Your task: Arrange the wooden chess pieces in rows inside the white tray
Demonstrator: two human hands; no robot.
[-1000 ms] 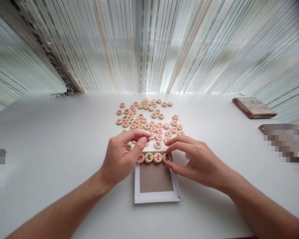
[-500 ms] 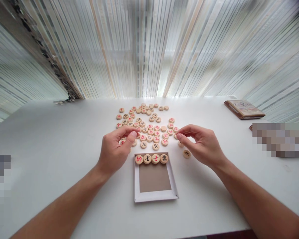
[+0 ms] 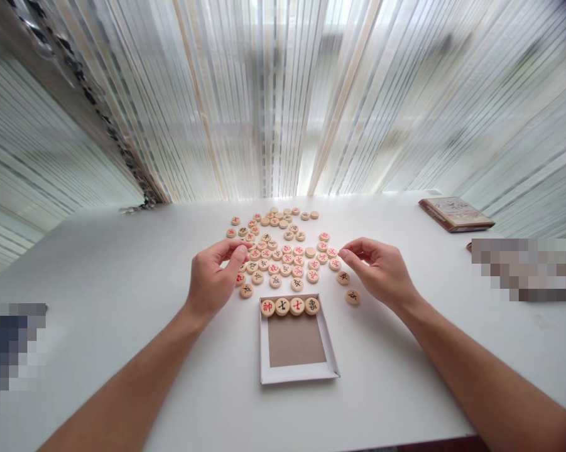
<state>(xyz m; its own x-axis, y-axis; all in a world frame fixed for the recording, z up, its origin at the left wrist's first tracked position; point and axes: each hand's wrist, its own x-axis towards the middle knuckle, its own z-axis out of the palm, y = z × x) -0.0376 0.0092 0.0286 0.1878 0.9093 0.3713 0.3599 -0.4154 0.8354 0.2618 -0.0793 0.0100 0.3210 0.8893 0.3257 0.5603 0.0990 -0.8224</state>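
Observation:
My left hand hovers at the left edge of the scattered wooden discs, thumb and fingers close together; whether anything sits between them is hidden. At the right edge of the discs, my right hand has its thumb and forefinger tips nearly touching, beside a red-marked disc. A white-rimmed shallow box lies nearer me. Along its far side stand a red-marked disc, a black-marked one, another red one and another black one in a row.
Several loose discs with red or black characters, some blank, cover the middle of the white table. One black-marked disc lies apart at the right. A flat box rests at the back right, near a blurred-out object. Striped curtains hang behind.
The view has shifted slightly. My left hand has moved a little left, uncovering discs near its fingers. My right hand has drawn slightly away from the discs by its fingertips.

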